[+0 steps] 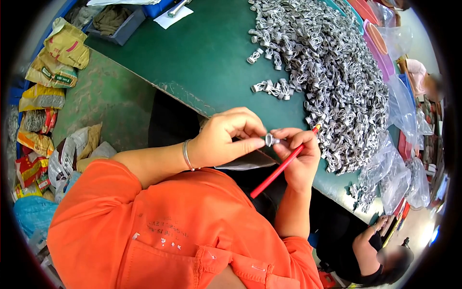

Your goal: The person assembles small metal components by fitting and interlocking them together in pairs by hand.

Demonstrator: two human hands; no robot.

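A heap of metal fittings [341, 86] lies on the surface [192, 53]; left of the heap sits a bin [115, 36], right of it basins [378, 50] and plastic bags [402, 108].

The single view came from a camera on the person's head, above the near side of the green table [192, 62]. It faced forward and steeply down — close enough that the orange shirt [168, 226] filled much of the lower frame. The left hand [230, 136], the right hand [301, 159] and the small metal part [270, 139] at their fingertips appeared near mid-frame, by the table's near edge. The wide, round picture bent toward dark corners — and took in the floor [113, 91] left of the table and a co-worker [368, 250] at its right.
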